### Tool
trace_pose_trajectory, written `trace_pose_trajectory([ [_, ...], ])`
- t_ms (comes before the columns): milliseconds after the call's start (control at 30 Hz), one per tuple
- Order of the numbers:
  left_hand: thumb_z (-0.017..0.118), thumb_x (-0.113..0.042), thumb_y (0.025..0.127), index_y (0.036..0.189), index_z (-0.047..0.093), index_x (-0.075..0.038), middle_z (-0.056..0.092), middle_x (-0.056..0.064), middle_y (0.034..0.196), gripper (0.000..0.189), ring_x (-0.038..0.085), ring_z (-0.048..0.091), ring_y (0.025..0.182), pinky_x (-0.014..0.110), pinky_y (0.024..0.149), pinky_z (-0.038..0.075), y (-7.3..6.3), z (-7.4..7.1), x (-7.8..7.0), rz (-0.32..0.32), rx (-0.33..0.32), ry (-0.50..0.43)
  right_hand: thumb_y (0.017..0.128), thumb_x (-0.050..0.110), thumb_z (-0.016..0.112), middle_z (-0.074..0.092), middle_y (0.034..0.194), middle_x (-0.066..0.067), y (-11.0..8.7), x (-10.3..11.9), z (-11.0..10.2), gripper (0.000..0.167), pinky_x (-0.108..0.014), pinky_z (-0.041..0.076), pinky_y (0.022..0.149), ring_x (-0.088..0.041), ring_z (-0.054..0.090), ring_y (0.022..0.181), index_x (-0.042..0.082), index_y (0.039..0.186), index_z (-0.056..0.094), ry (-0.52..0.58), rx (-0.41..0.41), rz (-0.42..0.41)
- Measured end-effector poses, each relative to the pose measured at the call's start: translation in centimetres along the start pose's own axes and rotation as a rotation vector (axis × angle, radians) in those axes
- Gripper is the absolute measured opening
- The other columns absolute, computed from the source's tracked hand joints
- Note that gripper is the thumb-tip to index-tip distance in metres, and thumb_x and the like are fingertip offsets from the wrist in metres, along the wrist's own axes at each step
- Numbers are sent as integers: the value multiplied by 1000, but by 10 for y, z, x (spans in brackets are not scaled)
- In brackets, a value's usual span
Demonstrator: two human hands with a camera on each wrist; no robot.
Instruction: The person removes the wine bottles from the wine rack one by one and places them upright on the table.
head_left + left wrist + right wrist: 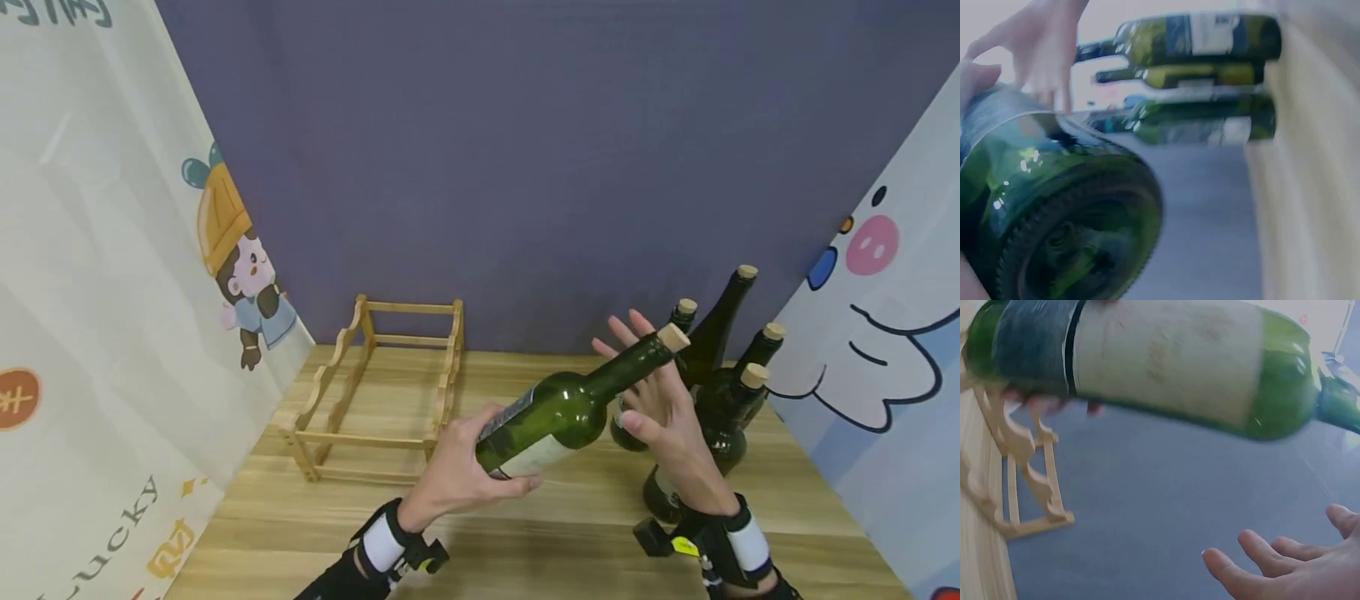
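A green wine bottle [573, 408] with a cork in its neck is tilted in the air, neck up and to the right. My left hand [465, 467] grips it round the lower body; the bottle's base [1085, 244] faces the left wrist camera. A pale label [1166, 356] shows along its side in the right wrist view. Beside the bottle's neck, my right hand [671, 425] has its fingers spread and holds nothing. In the right wrist view the fingers [1260, 556] are apart from the bottle, below it.
Several corked dark bottles [712, 333] stand upright at the right of the wooden table [570, 542], partly behind my right hand. A wooden bottle rack [360, 437] with scalloped rails sits at the left back. A dark cloth wall [525, 167] rises behind, printed sheets at both sides.
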State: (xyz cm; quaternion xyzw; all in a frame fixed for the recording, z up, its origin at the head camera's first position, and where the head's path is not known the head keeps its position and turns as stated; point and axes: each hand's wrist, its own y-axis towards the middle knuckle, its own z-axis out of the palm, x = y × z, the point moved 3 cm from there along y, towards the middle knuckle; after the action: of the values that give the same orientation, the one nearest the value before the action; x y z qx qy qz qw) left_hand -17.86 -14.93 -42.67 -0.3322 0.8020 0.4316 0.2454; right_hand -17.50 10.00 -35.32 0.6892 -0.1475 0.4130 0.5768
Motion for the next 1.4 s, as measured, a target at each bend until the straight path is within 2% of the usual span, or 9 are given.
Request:
trace_pose_trajectory([
  [133, 87, -36, 78, 131, 60, -21, 74, 1, 105, 62, 5, 69, 84, 25, 69, 58, -3, 24, 4, 11, -39, -183, 90, 34, 78, 11, 172, -18, 9, -7, 13, 110, -30, 39, 117, -30, 33, 154, 9, 165, 2, 40, 45, -67],
  [200, 85, -31, 80, 132, 59, -20, 74, 2, 108, 60, 6, 69, 86, 28, 70, 59, -4, 35, 5, 12, -64, -253, 87, 40, 80, 13, 172, -17, 13, -11, 19, 115, -40, 33, 121, -29, 34, 154, 10, 165, 1, 19, 63, -68],
  [333, 81, -23, 84, 136, 56, -16, 72, 7, 114, 58, 10, 70, 92, 32, 74, 60, -4, 52, 7, 45, -128, -341, 83, 46, 83, 15, 172, -16, 17, -19, 29, 121, -40, 36, 120, -23, 37, 153, 11, 166, 1, -37, 102, -48],
  [500, 77, -24, 87, 136, 55, -12, 73, 12, 112, 55, 10, 73, 92, 31, 73, 62, -3, 65, 11, 118, -163, -356, 84, 33, 85, 16, 171, -21, 20, -25, 40, 117, -34, 48, 110, -27, 40, 151, 6, 165, 5, 18, 125, -8],
  [600, 76, -25, 88, 136, 54, -11, 74, 12, 112, 55, 11, 74, 91, 31, 72, 62, -2, 68, 14, 125, -145, -363, 85, 13, 83, 33, 163, -27, 21, -25, 44, 99, -39, 50, 109, -33, 49, 144, -4, 160, 21, 23, 128, -4],
  [733, 79, -27, 87, 135, 53, -15, 73, 10, 113, 56, 10, 72, 92, 30, 72, 61, -4, 69, 17, 94, -131, -349, 82, -9, 74, 63, 134, -26, 19, -25, 46, 60, -45, 56, 100, -35, 67, 120, -11, 137, 51, -19, 115, -11],
  [867, 81, -28, 85, 138, 52, -18, 72, 7, 115, 61, 8, 70, 92, 29, 73, 60, -4, 68, 20, 73, -110, -319, 80, -15, 69, 71, 115, -18, 17, -25, 45, 41, -42, 60, 91, -31, 72, 103, -10, 119, 60, -37, 81, -38],
  [1167, 85, -28, 83, 146, 44, -26, 67, 1, 124, 75, 10, 67, 98, 30, 79, 58, 0, 61, 20, -21, -10, -303, 76, -15, 69, 72, 108, -17, 21, -26, 42, 38, -40, 60, 88, -29, 73, 96, -9, 113, 63, -81, 43, -105],
  [1400, 86, -51, 78, 149, 44, -27, 64, -5, 132, 86, 15, 62, 119, 39, 96, 54, 2, 34, 21, -19, -12, -29, 75, -15, 73, 73, 109, -15, 18, -25, 35, 41, -34, 60, 86, -24, 72, 98, -5, 113, 66, -198, 8, -79],
])
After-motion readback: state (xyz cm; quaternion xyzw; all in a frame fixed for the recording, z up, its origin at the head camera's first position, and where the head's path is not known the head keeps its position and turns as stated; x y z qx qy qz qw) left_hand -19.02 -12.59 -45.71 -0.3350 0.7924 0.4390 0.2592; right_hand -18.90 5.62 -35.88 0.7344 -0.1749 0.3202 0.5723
